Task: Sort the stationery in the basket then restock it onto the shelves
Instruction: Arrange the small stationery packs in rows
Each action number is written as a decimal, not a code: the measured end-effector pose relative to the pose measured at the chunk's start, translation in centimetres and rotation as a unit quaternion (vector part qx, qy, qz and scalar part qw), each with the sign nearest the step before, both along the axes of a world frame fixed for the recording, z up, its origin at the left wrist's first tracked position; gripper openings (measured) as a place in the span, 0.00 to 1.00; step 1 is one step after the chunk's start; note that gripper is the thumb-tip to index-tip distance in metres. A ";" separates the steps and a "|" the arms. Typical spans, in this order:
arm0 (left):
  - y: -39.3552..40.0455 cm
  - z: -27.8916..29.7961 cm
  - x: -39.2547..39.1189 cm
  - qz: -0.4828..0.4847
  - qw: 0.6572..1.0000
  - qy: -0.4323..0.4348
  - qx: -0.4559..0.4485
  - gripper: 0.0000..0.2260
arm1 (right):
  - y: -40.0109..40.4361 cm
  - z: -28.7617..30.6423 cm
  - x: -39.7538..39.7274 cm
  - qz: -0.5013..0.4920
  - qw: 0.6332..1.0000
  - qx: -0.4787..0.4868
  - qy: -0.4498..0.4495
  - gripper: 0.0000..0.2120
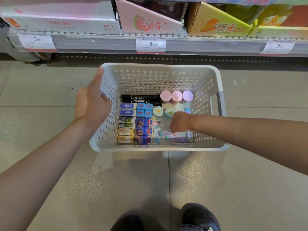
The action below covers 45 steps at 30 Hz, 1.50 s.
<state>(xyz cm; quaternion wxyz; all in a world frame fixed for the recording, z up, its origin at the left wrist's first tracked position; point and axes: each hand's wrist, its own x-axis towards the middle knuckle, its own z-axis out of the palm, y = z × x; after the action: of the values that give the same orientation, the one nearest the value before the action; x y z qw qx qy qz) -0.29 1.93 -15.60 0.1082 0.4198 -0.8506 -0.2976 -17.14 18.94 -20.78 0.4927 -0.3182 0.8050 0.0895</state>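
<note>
A white perforated basket (pixel 160 77) is sat on the grey floor (pixel 50 114) in the middle of the frame, right in front of a shelf (pixel 200 45) running across the top. The basket's left rim is gripped by the left hand (pixel 90 104), thumb hooked inside the wall and the other fingers laid along the outside.

The right hand (pixel 179 121) is reached in from the right side of the frame, down into the lower right part of the basket. A small pastel packet (pixel 166 132) is pinched between its fingertips, right above a few more flat purple packets (pixel 179 139) lying on the basket bottom.

Stuff inside is already pretty neatly lined up. Black markers (pixel 141 97) are laid across the far side, with three round-capped bottles (pixel 176 96) (two pink, one lilac) stood just beside them at the upper right. Below the markers, boxed erasers (pixel 127 109) are stacked down the left wall, blue ones on top, then green-labelled, then yellow. Four small blue cubes (pixel 144 110) are packed next to them, and two mint heart-shaped items (pixel 164 112) sit just right of those. Blue-purple packs (pixel 143 130) are lined up in the lower middle.

On the shelf, display boxes are seen: white at the upper left (pixel 66 19), pink in the middle (pixel 150 22), yellow at the upper right (pixel 220 24). Price tags (pixel 150 45) reading 9.90 are clipped along the shelf edge. Dark shoes (pixel 198 217) are visible at the bottom of the frame.
</note>
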 end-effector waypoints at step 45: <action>0.1 0.3 -0.1 0.006 1.000 -0.011 -0.012 0.31 | 1.6 -1.0 2.1 0.284 0.950 -0.016 0.129 0.15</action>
<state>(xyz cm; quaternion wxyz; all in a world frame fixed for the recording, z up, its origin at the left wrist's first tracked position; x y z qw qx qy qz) -0.36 2.05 -15.32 0.1054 0.4273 -0.8525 -0.2820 -15.02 20.58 -21.73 0.3335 -0.5274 0.7391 0.2536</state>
